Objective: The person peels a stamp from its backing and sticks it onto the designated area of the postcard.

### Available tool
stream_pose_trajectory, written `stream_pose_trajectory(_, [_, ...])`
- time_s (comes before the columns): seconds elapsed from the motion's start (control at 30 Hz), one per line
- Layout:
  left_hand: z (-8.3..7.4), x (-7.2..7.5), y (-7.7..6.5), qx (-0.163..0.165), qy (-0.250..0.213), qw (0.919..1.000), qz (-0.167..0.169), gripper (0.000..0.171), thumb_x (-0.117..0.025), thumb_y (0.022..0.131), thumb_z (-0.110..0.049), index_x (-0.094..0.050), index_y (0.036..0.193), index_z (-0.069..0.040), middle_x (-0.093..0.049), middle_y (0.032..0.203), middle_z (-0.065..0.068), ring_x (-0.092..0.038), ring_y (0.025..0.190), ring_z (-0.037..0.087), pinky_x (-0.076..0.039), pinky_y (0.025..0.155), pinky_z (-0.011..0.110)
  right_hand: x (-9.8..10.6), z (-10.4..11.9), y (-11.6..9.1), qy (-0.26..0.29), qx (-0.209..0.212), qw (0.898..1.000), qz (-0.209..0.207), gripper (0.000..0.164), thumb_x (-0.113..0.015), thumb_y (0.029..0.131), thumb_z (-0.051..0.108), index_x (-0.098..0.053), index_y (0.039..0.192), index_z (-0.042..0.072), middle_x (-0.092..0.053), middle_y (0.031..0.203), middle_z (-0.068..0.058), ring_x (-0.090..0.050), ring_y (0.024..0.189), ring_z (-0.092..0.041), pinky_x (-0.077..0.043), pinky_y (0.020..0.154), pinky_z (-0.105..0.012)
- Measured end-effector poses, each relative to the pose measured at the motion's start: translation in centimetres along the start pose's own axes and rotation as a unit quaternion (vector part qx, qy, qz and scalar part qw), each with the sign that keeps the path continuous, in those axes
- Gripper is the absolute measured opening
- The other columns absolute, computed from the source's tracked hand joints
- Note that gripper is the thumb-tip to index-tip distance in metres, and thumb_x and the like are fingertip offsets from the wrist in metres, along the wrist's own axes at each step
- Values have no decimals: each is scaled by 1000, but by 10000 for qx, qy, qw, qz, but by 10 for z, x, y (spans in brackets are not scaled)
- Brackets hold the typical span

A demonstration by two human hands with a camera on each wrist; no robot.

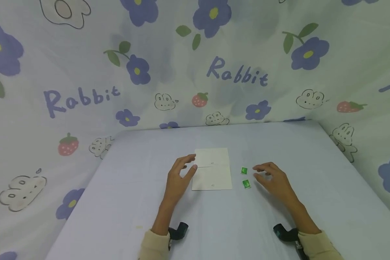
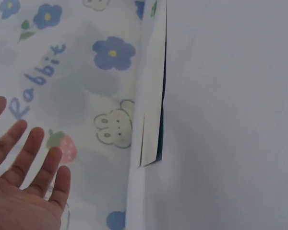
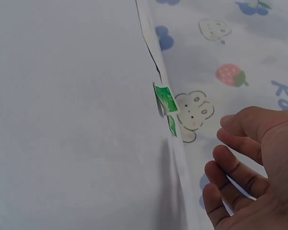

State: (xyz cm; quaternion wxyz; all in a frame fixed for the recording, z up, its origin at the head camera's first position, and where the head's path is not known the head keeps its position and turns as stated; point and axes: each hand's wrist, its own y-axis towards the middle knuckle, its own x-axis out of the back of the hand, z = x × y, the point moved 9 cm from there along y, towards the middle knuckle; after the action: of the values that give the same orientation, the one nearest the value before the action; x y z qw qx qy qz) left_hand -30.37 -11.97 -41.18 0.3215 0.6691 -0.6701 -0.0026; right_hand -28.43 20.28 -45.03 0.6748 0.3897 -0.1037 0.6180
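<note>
A cream sheet of paper [image 1: 212, 177], with a short line running in from its left edge and small marks on it, lies flat on the table. Two small green squares with white borders, an upper one [image 1: 244, 170] and a lower one [image 1: 246, 184], lie to its right. My left hand [image 1: 178, 182] hovers by the paper's left edge, fingers loosely bent and holding nothing. Just right of the green squares is my right hand [image 1: 276, 182], its fingers relaxed and apart from them. In the right wrist view, one green square [image 3: 167, 99] looks tilted up from the surface.
A white cloth covers the table [image 1: 133, 202]. Behind and beside it hangs a curtain [image 1: 169, 43] printed with flowers, rabbits and strawberries. Dark wrist mounts [image 1: 178, 231] sit at both sleeve cuffs.
</note>
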Motion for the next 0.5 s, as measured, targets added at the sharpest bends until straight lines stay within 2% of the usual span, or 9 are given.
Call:
stream_pose_trajectory(0.13, [2, -7, -3, 29, -178, 9998, -46, 34, -65, 99, -26, -63, 133, -26, -60, 127, -9, -53, 120, 8, -45, 100, 39, -5, -3, -3, 125, -9, 9999, 51, 22, -77, 89, 11, -74, 110, 8, -64, 106, -2, -61, 98, -19, -52, 83, -37])
stream_pose_trajectory(0.27, [1, -13, -5, -90, -162, 9998, -66, 33, -67, 98, -26, -64, 131, -27, -60, 125, -10, -53, 119, 8, -45, 99, 40, -9, -6, -3, 93, -24, 9999, 101, 21, -78, 88, 11, -74, 109, 10, -64, 104, 2, -60, 96, -15, -51, 83, -30])
stream_pose_trajectory(0.4, [-1, -18, -5, -241, -170, 9996, -48, 33, -68, 98, -27, -65, 130, -28, -61, 124, -10, -54, 118, 8, -46, 98, 41, -11, -6, -3, 122, 97, 9998, 148, 20, -78, 87, 8, -75, 107, 9, -64, 103, 2, -60, 94, -14, -49, 82, -23])
stream_pose_trajectory(0.5, [-2, -22, -6, -241, -265, 9994, -30, 33, -68, 97, -25, -65, 130, -28, -61, 122, -10, -55, 116, 7, -46, 96, 40, -12, -5, -3, 96, 217, 9996, 118, 20, -79, 86, 6, -75, 105, 8, -64, 102, 1, -61, 92, -15, -50, 79, -22])
